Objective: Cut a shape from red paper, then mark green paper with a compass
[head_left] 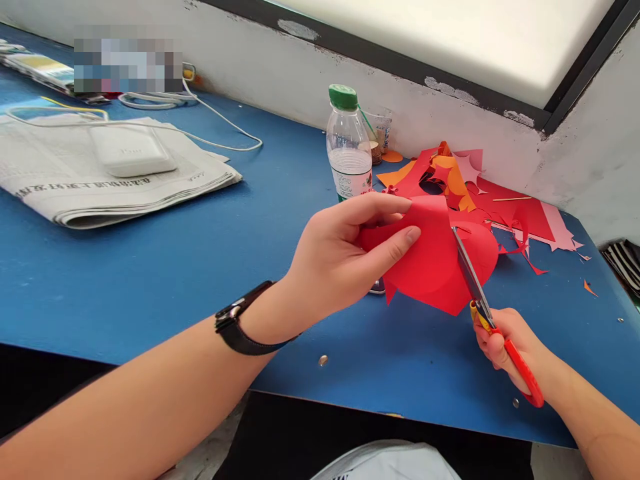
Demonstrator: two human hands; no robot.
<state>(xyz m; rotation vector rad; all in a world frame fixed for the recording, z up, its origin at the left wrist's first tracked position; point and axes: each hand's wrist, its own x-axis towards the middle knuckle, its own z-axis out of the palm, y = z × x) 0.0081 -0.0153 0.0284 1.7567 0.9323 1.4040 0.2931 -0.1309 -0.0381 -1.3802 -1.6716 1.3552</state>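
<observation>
Near the middle of the frame, the left hand (340,257) has its thumb and fingers clamped on a sheet of red paper (427,267), which sits right of centre, raised above the blue table (200,267). The right hand (513,347), at the lower right, has its fingers closed round the red and yellow handles of the scissors (481,297); their blades point up and to the left, against the paper's right part. Behind the left hand stands a clear bottle (350,143) with a green cap (its lower part is mostly hidden). Red, orange and pink paper scraps (463,170) lie heaped at the upper right. Toward the upper left, a white case (131,152) rests on a folded newspaper (50,175), and a black watch (245,320) circles the left wrist.
</observation>
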